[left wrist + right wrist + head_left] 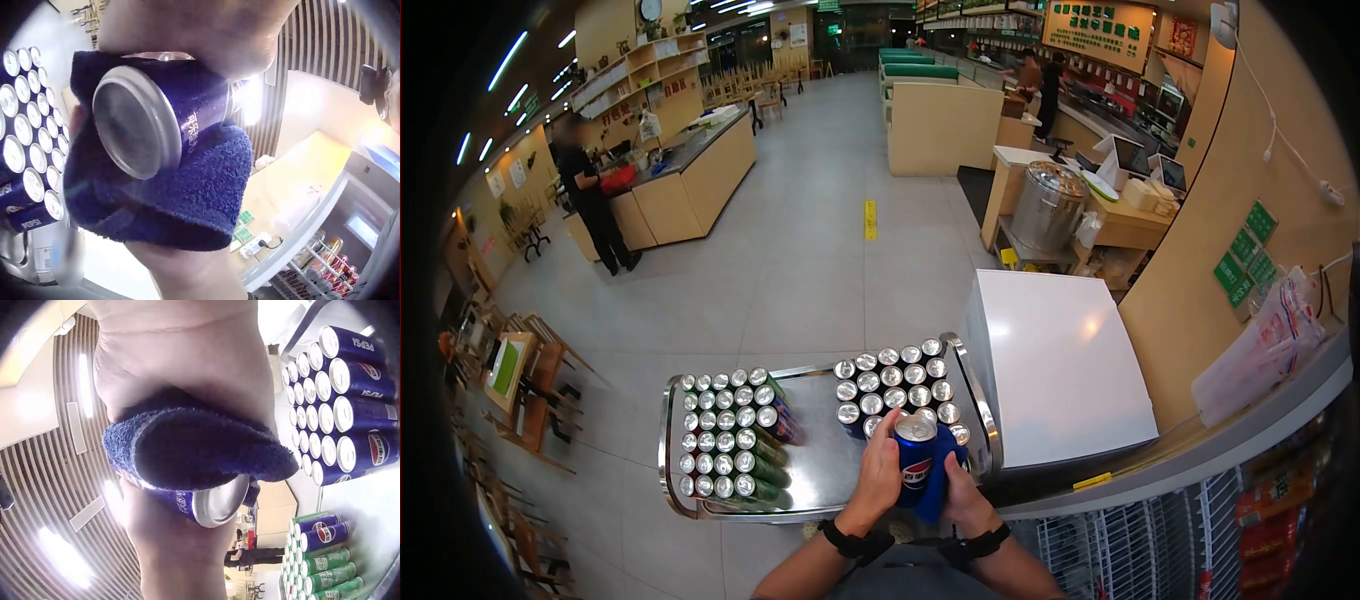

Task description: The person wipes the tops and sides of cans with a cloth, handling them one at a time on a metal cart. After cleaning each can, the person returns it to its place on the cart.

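A blue Pepsi can (916, 462) is held upright in front of the body, above the near edge of a steel cart (818, 455). My left hand (877, 482) grips it from the left side. With my right hand (968, 500) I hold a dark blue towel (936, 488) against the can's other side. In the left wrist view, the can's bare metal bottom (132, 125) shows, with the towel wrapped around its wall. The right wrist view has the fuzzy cloth (122, 447) folded over, partly hiding the can (220, 503).
Rows of blue Pepsi cans (890, 377) stand on the cart's right part, mostly green cans (758, 465) on its left. A white chest-like box (1060, 370) stands right of the cart. Wire racks (1140, 545) with drinks lie below right. A person (585, 190) stands at a far counter.
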Demonstrator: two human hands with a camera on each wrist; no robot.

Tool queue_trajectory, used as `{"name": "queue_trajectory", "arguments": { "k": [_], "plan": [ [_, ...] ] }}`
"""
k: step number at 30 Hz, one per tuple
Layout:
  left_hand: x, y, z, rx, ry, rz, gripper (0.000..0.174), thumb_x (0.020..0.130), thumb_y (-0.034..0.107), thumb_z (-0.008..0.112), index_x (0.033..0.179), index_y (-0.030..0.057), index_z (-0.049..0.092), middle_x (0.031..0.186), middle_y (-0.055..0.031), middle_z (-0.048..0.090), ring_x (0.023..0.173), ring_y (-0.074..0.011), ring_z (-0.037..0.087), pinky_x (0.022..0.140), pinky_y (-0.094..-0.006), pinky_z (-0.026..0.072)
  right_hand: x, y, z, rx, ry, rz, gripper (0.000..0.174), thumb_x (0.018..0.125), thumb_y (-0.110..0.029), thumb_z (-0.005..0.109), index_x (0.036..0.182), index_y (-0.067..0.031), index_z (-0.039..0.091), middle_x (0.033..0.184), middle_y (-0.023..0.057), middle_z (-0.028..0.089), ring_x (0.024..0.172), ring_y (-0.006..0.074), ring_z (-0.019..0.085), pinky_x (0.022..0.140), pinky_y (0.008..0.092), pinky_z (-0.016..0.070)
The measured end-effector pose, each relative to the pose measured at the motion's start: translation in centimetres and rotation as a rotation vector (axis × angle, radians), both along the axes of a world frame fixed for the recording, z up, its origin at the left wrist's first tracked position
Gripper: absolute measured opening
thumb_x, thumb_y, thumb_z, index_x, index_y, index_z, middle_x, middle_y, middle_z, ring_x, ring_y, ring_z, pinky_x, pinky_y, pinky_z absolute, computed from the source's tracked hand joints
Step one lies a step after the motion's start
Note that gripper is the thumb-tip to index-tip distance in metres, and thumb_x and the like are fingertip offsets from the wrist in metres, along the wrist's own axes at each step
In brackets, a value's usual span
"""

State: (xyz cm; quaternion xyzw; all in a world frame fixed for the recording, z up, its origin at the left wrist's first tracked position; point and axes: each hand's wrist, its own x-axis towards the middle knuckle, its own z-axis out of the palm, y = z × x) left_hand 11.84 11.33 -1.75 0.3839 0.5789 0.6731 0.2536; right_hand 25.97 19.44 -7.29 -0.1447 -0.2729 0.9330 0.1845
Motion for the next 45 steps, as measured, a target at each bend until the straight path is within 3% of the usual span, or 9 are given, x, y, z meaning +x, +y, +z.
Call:
{"name": "queue_trajectory", "arguments": {
  "k": [4, 13, 16, 23, 28, 31, 35, 38, 45],
  "plan": [
    [-0.2, -0.3, 0.5, 0.131, 0.013, -0.094, 0.073, 0.107, 0.054, 0.037, 0.147, -0.0075, 0.041, 0.14, -0.0229, 0.056, 0.131, -0.0279, 0.054, 0.11, -0.0361, 0.0396, -0.5, 0.7, 0.0, 0.016, 0.072, -0.031, 0.071, 0.097, -0.052, 0.062, 0.15, -0.0086, 0.041, 0.144, 0.0093, 0.056, 0.131, 0.0247, 0.055, 0.11, 0.0439, 0.0454],
    [-0.3, 0.0, 2.6, -0.046, -0.13, 0.079, 0.039, 0.11, 0.022, 0.043, 0.139, -0.0018, 0.053, 0.129, -0.0157, 0.062, 0.115, -0.018, 0.059, 0.101, -0.0312, 0.0454, -0.9, 0.8, 0.6, 0.244, 0.034, -0.196, 0.076, 0.092, -0.044, 0.074, 0.15, -0.0078, 0.04, 0.141, 0.006, 0.055, 0.126, 0.0213, 0.055, 0.108, 0.0394, 0.0466],
    [0.2, 0.2, 3.2, -0.006, -0.35, 0.048, 0.038, 0.111, 0.024, 0.042, 0.135, -0.0017, 0.056, 0.124, -0.013, 0.064, 0.115, -0.0175, 0.059, 0.1, -0.0308, 0.0458, -1.1, 0.3, 0.8, 0.313, 0.039, -0.197, 0.077, 0.09, -0.039, 0.079, 0.149, -0.0074, 0.041, 0.139, 0.0052, 0.055, 0.125, 0.0194, 0.054, 0.107, 0.0379, 0.0467],
    [1.2, 0.1, 3.2, -0.034, -0.351, 0.064, 0.048, 0.113, 0.033, 0.03, 0.132, -0.0009, 0.058, 0.121, -0.013, 0.066, 0.113, -0.0192, 0.061, 0.101, -0.0318, 0.0457, -0.2, 0.3, 2.9, 0.396, -0.026, -0.007, 0.083, 0.08, -0.032, 0.089, 0.146, -0.0065, 0.045, 0.135, 0.0064, 0.06, 0.12, 0.021, 0.061, 0.103, 0.0383, 0.0514],
    [1.5, 0.1, 2.5, -0.108, -0.237, 0.024, 0.048, 0.112, 0.032, 0.029, 0.13, -0.0006, 0.059, 0.121, -0.0146, 0.066, 0.114, -0.0209, 0.061, 0.102, -0.0333, 0.0455, -0.4, -0.5, 4.4, 0.415, -0.06, -0.105, 0.072, 0.082, -0.021, 0.086, 0.142, -0.0056, 0.05, 0.129, 0.0055, 0.062, 0.116, 0.0189, 0.062, 0.101, 0.0357, 0.0515],
    [0.8, 0.3, 2.3, -0.137, 0.03, 0.055, 0.044, 0.111, 0.03, 0.035, 0.129, -0.0018, 0.059, 0.121, -0.016, 0.067, 0.113, -0.0229, 0.062, 0.102, -0.0345, 0.0452, -0.5, -0.8, 4.2, 0.438, -0.07, -0.198, 0.062, 0.086, -0.017, 0.081, 0.139, -0.0054, 0.052, 0.125, 0.0047, 0.063, 0.113, 0.0181, 0.062, 0.1, 0.0347, 0.0514],
    [2.1, -0.8, 3.9, -0.167, -0.018, -0.035, 0.051, 0.108, 0.029, 0.045, 0.144, -0.0069, 0.044, 0.134, -0.0229, 0.058, 0.125, -0.0283, 0.055, 0.109, -0.0363, 0.0399, -1.0, -0.6, 3.5, 0.463, -0.136, -0.4, 0.054, 0.087, -0.015, 0.081, 0.133, -0.0026, 0.057, 0.123, 0.0051, 0.065, 0.11, 0.0156, 0.064, 0.098, 0.0344, 0.0513],
    [3.9, -0.8, 4.2, -0.176, 0.103, -0.167, 0.076, 0.105, 0.032, 0.053, 0.155, -0.0126, 0.018, 0.15, -0.0309, 0.042, 0.142, -0.0347, 0.042, 0.116, -0.038, 0.0321, -1.3, -0.3, 2.5, 0.547, -0.226, -0.57, 0.052, 0.089, -0.026, 0.082, 0.129, -0.0017, 0.059, 0.12, 0.0057, 0.066, 0.108, 0.0162, 0.063, 0.097, 0.0344, 0.0512],
    [4.9, -0.8, 6.7, -0.212, 0.043, -0.165, 0.078, 0.1, 0.032, 0.058, 0.155, -0.0103, 0.022, 0.147, -0.0322, 0.046, 0.137, -0.0358, 0.048, 0.114, -0.0402, 0.0363, -0.4, -0.1, 2.1, 0.445, -0.169, -0.607, 0.086, 0.088, -0.056, 0.075, 0.147, -0.0031, 0.042, 0.137, 0.0085, 0.056, 0.121, 0.0185, 0.056, 0.104, 0.0357, 0.0472]
  ]
}}
